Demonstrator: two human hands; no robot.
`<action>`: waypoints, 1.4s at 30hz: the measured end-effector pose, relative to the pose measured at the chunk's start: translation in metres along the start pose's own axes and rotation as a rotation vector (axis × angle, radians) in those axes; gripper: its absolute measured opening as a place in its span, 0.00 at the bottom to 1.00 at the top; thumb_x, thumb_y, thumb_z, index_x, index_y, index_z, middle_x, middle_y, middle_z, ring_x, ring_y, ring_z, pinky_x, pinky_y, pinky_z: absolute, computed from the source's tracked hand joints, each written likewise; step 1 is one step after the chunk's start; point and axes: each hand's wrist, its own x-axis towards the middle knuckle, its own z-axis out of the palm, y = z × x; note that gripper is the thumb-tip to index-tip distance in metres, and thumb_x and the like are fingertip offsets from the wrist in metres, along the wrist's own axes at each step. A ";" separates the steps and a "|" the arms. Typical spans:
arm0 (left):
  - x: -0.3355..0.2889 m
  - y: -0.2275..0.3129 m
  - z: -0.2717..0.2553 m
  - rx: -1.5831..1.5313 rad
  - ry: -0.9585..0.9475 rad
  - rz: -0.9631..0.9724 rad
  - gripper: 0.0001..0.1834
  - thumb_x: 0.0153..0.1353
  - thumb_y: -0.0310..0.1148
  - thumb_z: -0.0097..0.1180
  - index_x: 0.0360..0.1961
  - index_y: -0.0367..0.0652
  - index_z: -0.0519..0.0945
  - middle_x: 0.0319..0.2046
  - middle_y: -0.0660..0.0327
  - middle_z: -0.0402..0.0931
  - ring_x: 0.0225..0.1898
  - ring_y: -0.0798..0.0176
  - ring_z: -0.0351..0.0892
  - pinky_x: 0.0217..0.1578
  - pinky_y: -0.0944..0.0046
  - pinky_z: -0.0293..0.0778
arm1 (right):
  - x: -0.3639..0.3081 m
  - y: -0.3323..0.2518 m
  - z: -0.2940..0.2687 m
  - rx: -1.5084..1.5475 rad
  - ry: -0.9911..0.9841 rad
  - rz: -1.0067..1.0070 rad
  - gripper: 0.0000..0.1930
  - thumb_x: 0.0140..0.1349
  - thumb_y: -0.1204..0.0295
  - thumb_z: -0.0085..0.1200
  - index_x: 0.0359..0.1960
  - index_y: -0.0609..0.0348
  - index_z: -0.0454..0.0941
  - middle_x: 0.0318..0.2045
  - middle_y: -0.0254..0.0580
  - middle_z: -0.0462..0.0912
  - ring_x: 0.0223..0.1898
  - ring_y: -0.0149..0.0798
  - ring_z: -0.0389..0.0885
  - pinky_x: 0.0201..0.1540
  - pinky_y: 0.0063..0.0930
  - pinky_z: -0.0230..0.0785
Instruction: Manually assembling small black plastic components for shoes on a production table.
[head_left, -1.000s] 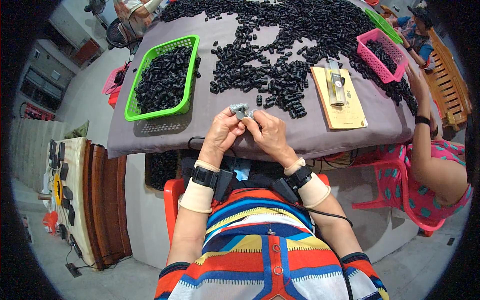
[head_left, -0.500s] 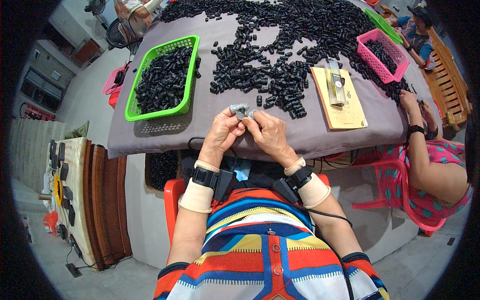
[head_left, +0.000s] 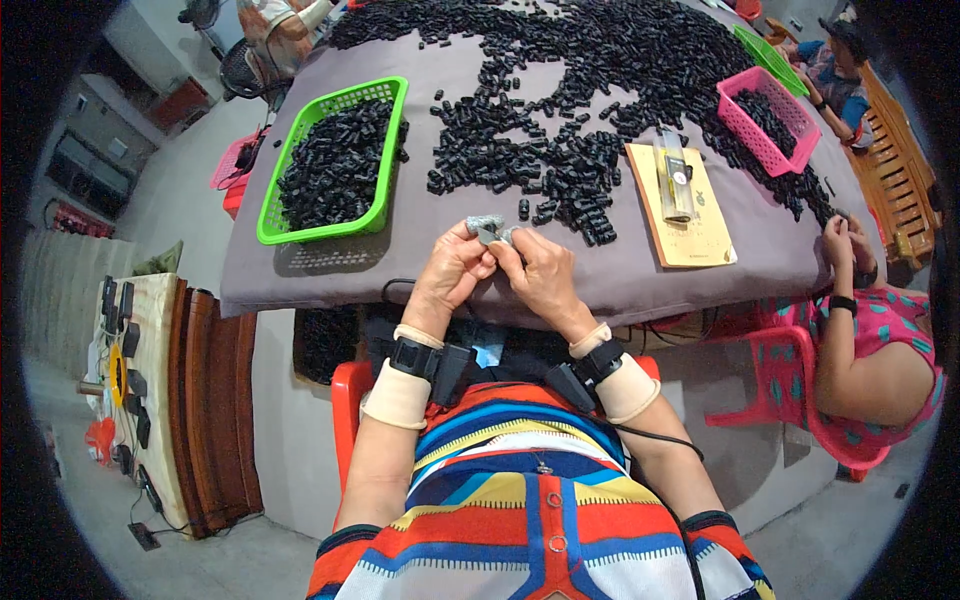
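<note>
My left hand (head_left: 453, 270) and my right hand (head_left: 543, 276) meet over the near edge of the cloth-covered table. Their fingertips pinch a small grey piece (head_left: 488, 237) from both sides. A silvery wrapping shows around my left index fingertip; the exact kind of the grey piece is too small to make out. Just beyond my fingers lie many loose short black ribbed cylinders (head_left: 590, 222), spread over the tabletop. To the left of my hands stands a green plastic basket (head_left: 391, 165) heaped with the same black pieces.
A clear-cased caliper (head_left: 677, 190) rests on a tan paper pad (head_left: 700, 245) to the right. Farther right are a pink basket (head_left: 803, 152) of black pieces and a green basket (head_left: 770, 60). A co-worker's hands (head_left: 840, 240) are at the right table edge.
Both my hands stay together on the grey piece, with only slight finger movement. At the right, the co-worker's hands have drawn nearer to each other. The whole view has shifted slightly.
</note>
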 end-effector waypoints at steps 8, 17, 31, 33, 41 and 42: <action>-0.011 0.005 0.022 0.201 0.134 0.062 0.08 0.57 0.25 0.55 0.40 0.39 0.76 0.24 0.64 0.74 0.18 0.74 0.71 0.15 0.77 0.66 | -0.004 0.006 -0.007 0.184 0.050 0.135 0.12 0.59 0.67 0.53 0.22 0.60 0.69 0.19 0.47 0.73 0.19 0.49 0.71 0.22 0.38 0.61; -0.019 0.150 -0.010 0.733 0.589 0.559 0.15 0.52 0.24 0.59 0.43 0.40 0.77 0.25 0.66 0.75 0.18 0.75 0.72 0.14 0.78 0.66 | 0.004 0.007 -0.011 0.363 0.092 0.272 0.17 0.63 0.64 0.50 0.21 0.64 0.68 0.13 0.44 0.68 0.15 0.33 0.63 0.19 0.31 0.56; 0.058 -0.013 0.039 1.267 0.367 0.370 0.08 0.51 0.30 0.57 0.29 0.36 0.77 0.19 0.60 0.76 0.20 0.69 0.74 0.21 0.66 0.70 | 0.001 0.025 -0.010 0.740 0.166 0.545 0.20 0.67 0.59 0.44 0.19 0.58 0.67 0.14 0.26 0.66 0.18 0.19 0.59 0.20 0.18 0.53; 0.062 -0.020 0.039 1.479 0.392 0.481 0.08 0.51 0.30 0.58 0.29 0.35 0.77 0.19 0.60 0.76 0.20 0.67 0.74 0.22 0.64 0.70 | 0.001 0.026 -0.010 0.756 0.165 0.531 0.20 0.67 0.59 0.44 0.20 0.58 0.67 0.14 0.26 0.65 0.18 0.19 0.59 0.20 0.18 0.53; 0.054 -0.012 0.023 1.177 0.300 0.197 0.10 0.47 0.28 0.60 0.32 0.37 0.77 0.22 0.57 0.75 0.22 0.62 0.76 0.24 0.61 0.73 | 0.003 0.024 -0.010 0.763 0.150 0.508 0.20 0.67 0.59 0.44 0.21 0.59 0.68 0.14 0.25 0.65 0.18 0.19 0.58 0.19 0.18 0.53; 0.044 -0.006 0.031 0.900 0.288 0.105 0.09 0.50 0.25 0.59 0.33 0.37 0.76 0.24 0.60 0.75 0.23 0.66 0.75 0.23 0.66 0.72 | 0.003 0.025 -0.010 0.738 0.149 0.507 0.20 0.67 0.59 0.45 0.20 0.59 0.68 0.14 0.26 0.65 0.18 0.20 0.59 0.19 0.19 0.53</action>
